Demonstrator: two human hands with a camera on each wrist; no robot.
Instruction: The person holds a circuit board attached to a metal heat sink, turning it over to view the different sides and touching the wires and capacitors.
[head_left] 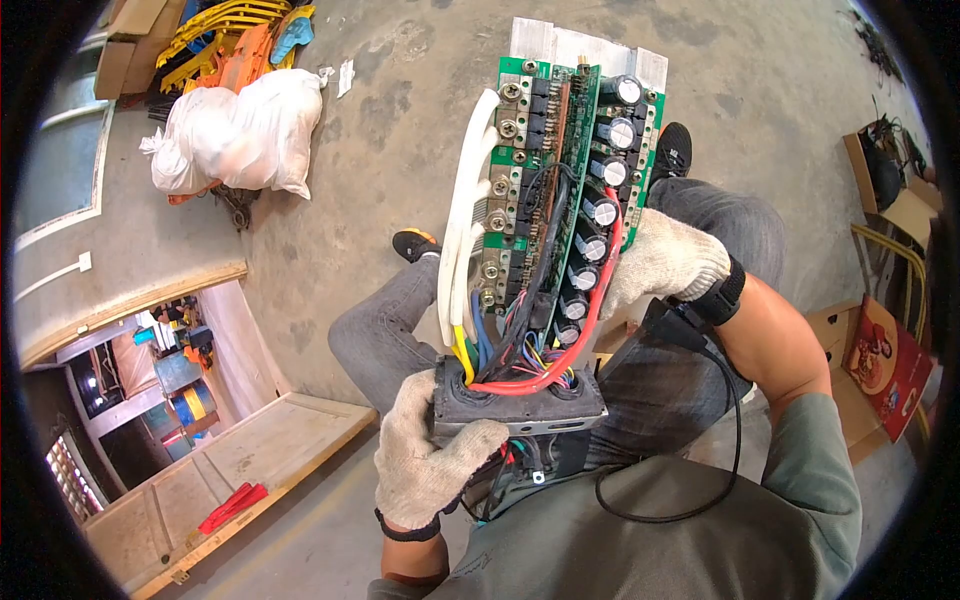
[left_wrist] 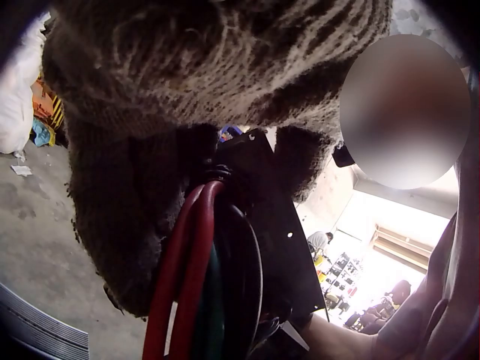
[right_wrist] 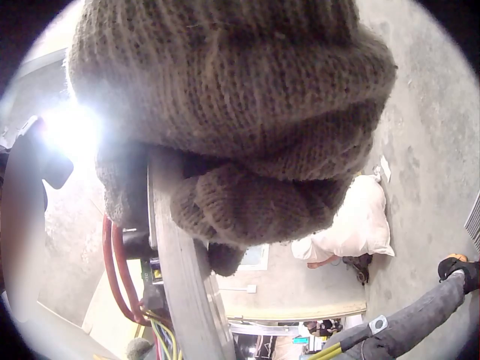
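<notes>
A green circuit board [head_left: 520, 158] with a row of round capacitors [head_left: 620, 132] is mounted on a silver metal heat sink [head_left: 590, 52]. My right hand [head_left: 665, 262], in a knitted glove, grips its right side; in the right wrist view, gloved fingers curl over the silver metal edge [right_wrist: 187, 277]. My gloved left hand [head_left: 425, 465] holds a black end plate [head_left: 520, 408] by its left end, thumb on the near side. A thick red cable [head_left: 606, 290], white-sleeved cables [head_left: 462, 200] and thinner wires run to this plate. Red leads [left_wrist: 196, 262] hang below it in the left wrist view.
White sacks [head_left: 245, 130] lie on the concrete floor at the far left. A wooden panel [head_left: 300, 450] with a red item [head_left: 232, 505] on it stands at the left. Cardboard boxes [head_left: 890, 190] are at the right. The person's legs [head_left: 385, 310] are below the board.
</notes>
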